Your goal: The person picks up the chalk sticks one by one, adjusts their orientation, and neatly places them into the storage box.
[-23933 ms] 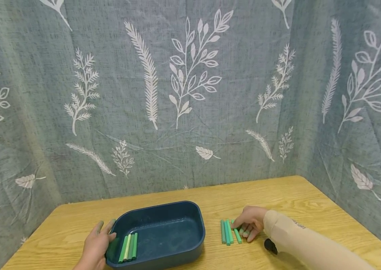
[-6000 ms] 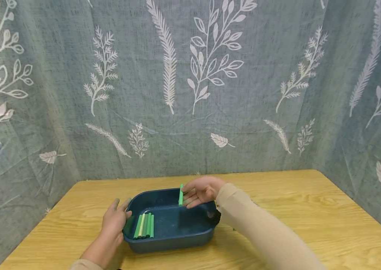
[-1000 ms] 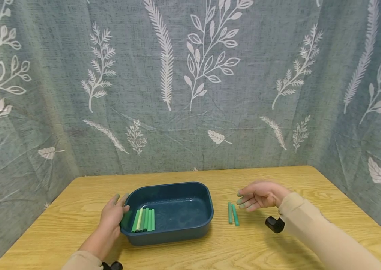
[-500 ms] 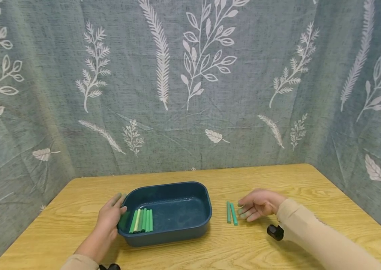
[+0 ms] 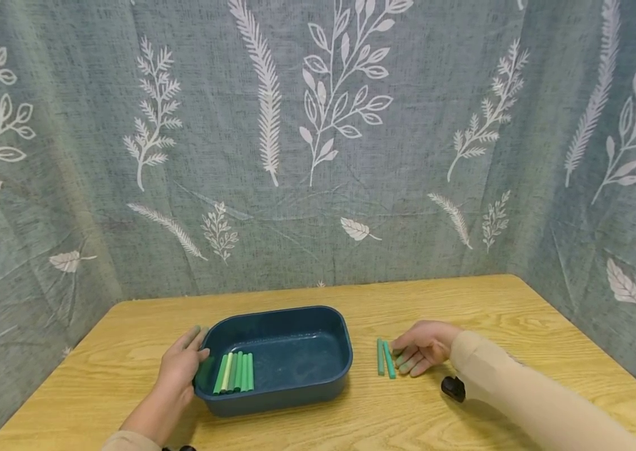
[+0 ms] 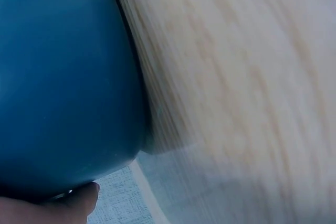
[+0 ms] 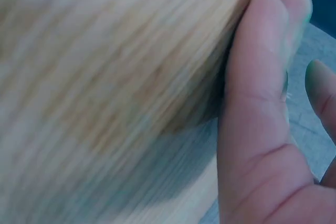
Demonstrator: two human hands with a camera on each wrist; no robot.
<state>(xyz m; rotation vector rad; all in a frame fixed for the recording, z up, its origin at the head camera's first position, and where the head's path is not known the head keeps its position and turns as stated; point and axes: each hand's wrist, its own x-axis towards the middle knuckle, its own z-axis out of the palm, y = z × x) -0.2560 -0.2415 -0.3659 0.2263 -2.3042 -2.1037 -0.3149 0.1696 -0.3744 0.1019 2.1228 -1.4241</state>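
A dark blue rectangular tray [image 5: 295, 391] stands on the table, with a row of green and pale yellow chalk sticks [image 5: 238, 372] at its left end. My left hand [image 5: 179, 366] holds the tray's left end, the thumb over the rim and the other fingers along the outside. Two chalk sticks lie on the wood to the right of the tray: a duller green one [image 5: 380, 357] and a brighter teal one [image 5: 389, 359]. Beside the teal stick is my right hand [image 5: 426, 346], its loosely bent fingertips at or against it. Green dust marks the fingertips.
The wooden table [image 5: 346, 426] extends around the tray and sticks. A grey-green curtain [image 5: 295, 250] with white leaf prints hangs behind the table and at both sides. A black wrist camera [image 5: 453, 388] sits under the right forearm.
Earlier, more sticks lay on the table and fewer in the tray; the right hand carried one over the tray. In the last second it lowered and moved left to the teal stick.
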